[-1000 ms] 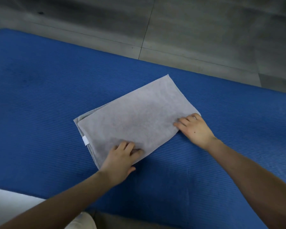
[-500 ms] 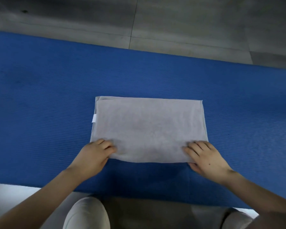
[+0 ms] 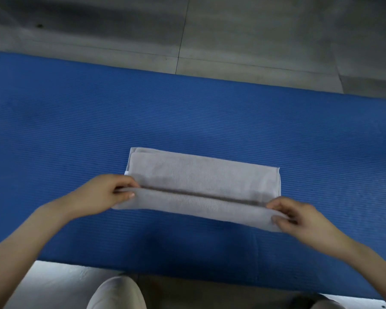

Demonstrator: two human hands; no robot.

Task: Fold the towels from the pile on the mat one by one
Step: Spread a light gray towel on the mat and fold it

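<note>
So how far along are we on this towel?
Done: the grey towel already lies in stacked layers on the blue mat. In hand: left hand and right hand pinch its near edge, lifted for another fold. Left: lay that fold flat; no pile is in view.

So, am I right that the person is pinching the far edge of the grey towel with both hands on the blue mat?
Not quite: it is the near edge. In the head view, the left hand and right hand pinch the two ends of the grey towel's near edge, lifted off the blue mat; the far edge lies untouched.
</note>
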